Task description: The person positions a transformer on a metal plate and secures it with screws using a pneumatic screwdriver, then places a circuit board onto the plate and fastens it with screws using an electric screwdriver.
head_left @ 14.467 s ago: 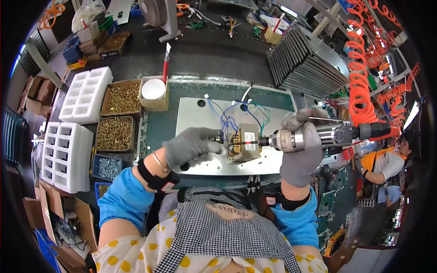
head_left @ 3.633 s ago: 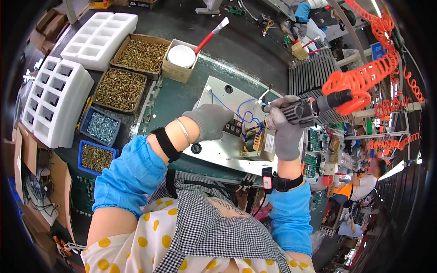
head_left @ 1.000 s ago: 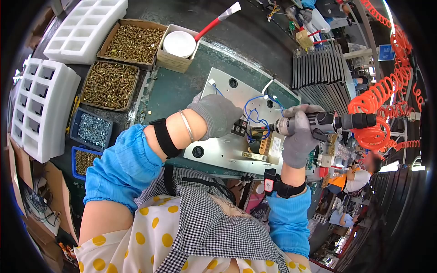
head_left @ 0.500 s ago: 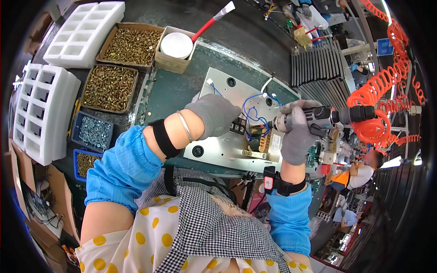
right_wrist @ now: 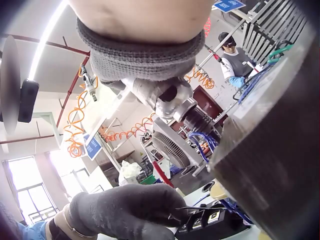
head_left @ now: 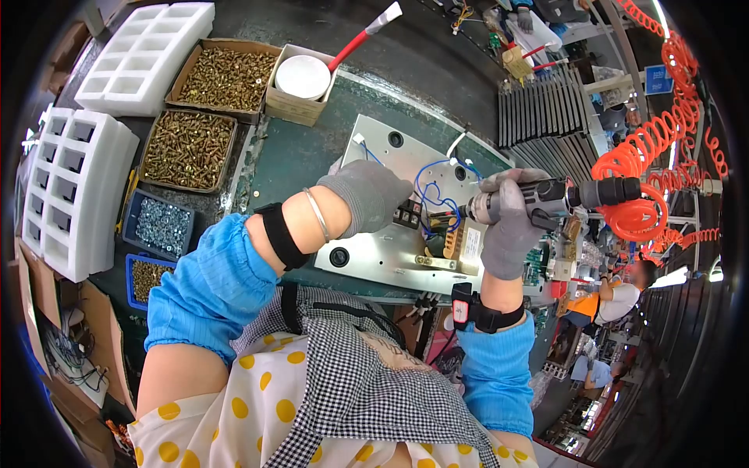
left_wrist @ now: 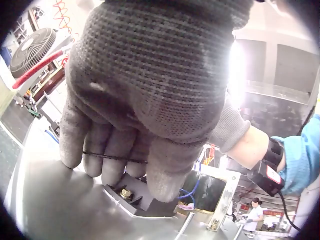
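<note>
My gloved left hand (head_left: pixel 365 196) is over a metal plate (head_left: pixel 370 267), beside a black terminal block (head_left: pixel 407 214). In the left wrist view, a thin dark rod (left_wrist: pixel 120 158) lies across its fingers and runs behind the thumb. The terminal block carries a brass-coloured screw (left_wrist: pixel 126 193). My right hand, also gloved (head_left: pixel 511 242), grips an air screwdriver (head_left: pixel 546 204) lying sideways, its nose pointing left toward the block. Below the nose stands a transformer (head_left: pixel 471 245) mounted on the plate. Blue wires (head_left: pixel 425 185) loop between block and transformer. The left fingertips are hidden from above.
Left of the plate are a box of brass screws (head_left: pixel 232 78), a second screw tray (head_left: pixel 187 150), a blue bin of small parts (head_left: pixel 158 224) and white foam blocks (head_left: pixel 72 195). A stack of dark panels (head_left: pixel 542 117) stands back right. An orange coiled hose (head_left: pixel 636 187) hangs at right.
Since the oldest frame, my left hand has moved from beside the transformer, near the screwdriver's bit, to the terminal block; the view has turned. Over the last second both hands hold almost still.
</note>
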`<state>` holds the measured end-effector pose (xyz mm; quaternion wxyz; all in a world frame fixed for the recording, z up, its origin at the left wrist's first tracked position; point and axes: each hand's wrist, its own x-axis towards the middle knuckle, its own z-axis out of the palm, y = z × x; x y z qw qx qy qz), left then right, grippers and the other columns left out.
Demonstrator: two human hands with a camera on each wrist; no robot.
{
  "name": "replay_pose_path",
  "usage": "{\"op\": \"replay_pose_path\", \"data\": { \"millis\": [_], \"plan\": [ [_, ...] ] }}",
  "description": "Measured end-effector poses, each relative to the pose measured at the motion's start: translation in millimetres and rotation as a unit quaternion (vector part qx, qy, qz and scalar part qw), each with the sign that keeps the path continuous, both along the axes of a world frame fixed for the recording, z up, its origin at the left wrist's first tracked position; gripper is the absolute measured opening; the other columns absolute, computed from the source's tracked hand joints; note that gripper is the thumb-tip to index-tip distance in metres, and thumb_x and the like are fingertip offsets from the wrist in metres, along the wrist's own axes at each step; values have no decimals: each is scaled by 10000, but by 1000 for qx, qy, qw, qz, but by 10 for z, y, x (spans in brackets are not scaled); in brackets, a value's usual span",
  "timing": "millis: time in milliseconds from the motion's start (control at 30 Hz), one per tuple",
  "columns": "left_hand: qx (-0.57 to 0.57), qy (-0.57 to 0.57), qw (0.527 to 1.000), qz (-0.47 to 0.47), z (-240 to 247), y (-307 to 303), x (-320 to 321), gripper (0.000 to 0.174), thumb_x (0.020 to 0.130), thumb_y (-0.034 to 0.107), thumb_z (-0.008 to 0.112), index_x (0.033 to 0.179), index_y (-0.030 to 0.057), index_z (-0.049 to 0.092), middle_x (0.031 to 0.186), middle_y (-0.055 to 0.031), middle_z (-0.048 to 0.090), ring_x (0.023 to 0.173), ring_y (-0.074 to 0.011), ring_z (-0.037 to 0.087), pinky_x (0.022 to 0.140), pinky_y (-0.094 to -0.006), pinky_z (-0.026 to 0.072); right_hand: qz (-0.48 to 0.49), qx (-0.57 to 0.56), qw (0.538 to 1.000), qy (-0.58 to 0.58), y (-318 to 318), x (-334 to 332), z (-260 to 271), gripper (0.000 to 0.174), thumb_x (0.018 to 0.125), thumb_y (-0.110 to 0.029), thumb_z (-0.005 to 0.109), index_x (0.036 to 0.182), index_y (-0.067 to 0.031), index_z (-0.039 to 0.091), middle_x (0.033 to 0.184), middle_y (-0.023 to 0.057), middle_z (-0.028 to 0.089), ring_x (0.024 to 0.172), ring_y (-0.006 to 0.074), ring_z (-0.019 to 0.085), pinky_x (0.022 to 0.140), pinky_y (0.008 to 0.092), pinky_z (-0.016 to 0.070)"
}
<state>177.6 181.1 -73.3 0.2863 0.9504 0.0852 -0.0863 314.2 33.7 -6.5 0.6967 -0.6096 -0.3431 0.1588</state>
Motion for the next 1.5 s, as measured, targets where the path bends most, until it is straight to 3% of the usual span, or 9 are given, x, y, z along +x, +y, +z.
{"op": "replay_pose_path", "data": {
  "millis": [267, 367, 567, 867, 967, 1067, 1500],
  "plan": [
    [0, 3, 1000, 0, 26, -11, -7, 236, 840, 157, 606, 1043, 41, 637, 921, -174, 685, 921, -341, 673, 805, -431, 528, 4, 4, 1000, 16, 18, -34, 11, 244, 842, 44, 607, 1047, -49, 513, 870, 91, 614, 701, 158, 623, 448, 267, 451],
    [-3, -1, 1000, -9, 63, -4, -27, 251, 852, 101, 559, 1083, 35, 630, 947, -186, 694, 927, -355, 677, 804, -436, 529, -11, -18, 999, -23, 50, -70, 38, 175, 866, -50, 602, 1024, -41, 527, 771, 137, 610, 523, 136, 504, 474, 274, 417],
    [-7, -5, 1000, 1, 38, -15, -30, 252, 846, 98, 557, 1081, 46, 633, 950, -182, 692, 936, -355, 673, 800, -440, 528, -45, -33, 998, -33, 72, -85, 68, 152, 858, -25, 580, 999, -23, 523, 741, 129, 611, 546, 139, 542, 467, 275, 437],
    [-7, -8, 1000, 21, -40, -40, -20, 224, 833, 187, 620, 1010, 51, 635, 921, -165, 674, 933, -333, 661, 823, -420, 519, 0, -10, 1000, 1, 48, -58, 70, 181, 855, 16, 615, 999, -47, 523, 771, 142, 630, 491, 119, 520, 430, 251, 402],
    [-10, -14, 999, 27, -32, -47, -36, 228, 832, 191, 623, 1010, 49, 635, 920, -167, 674, 937, -335, 660, 824, -421, 519, -2, -37, 999, -10, 25, -18, 90, 159, 856, -22, 600, 997, -29, 526, 777, 142, 611, 613, 164, 577, 457, 272, 442],
    [-11, -11, 1000, 27, -27, -50, -35, 230, 831, 192, 624, 1008, 47, 634, 918, -169, 674, 938, -335, 660, 823, -422, 519, -3, -2, 1000, 17, 54, -50, 73, 203, 855, 34, 615, 1017, -41, 518, 785, 152, 628, 504, 123, 527, 437, 257, 415],
    [-6, -14, 1000, 26, -67, -60, -23, 228, 832, 186, 624, 1008, 41, 620, 919, -168, 666, 942, -331, 656, 823, -417, 516, 28, -12, 1000, -1, 23, -63, 52, 227, 851, 23, 620, 1041, -50, 520, 806, 139, 627, 534, 110, 526, 464, 253, 426]
  ]
}}
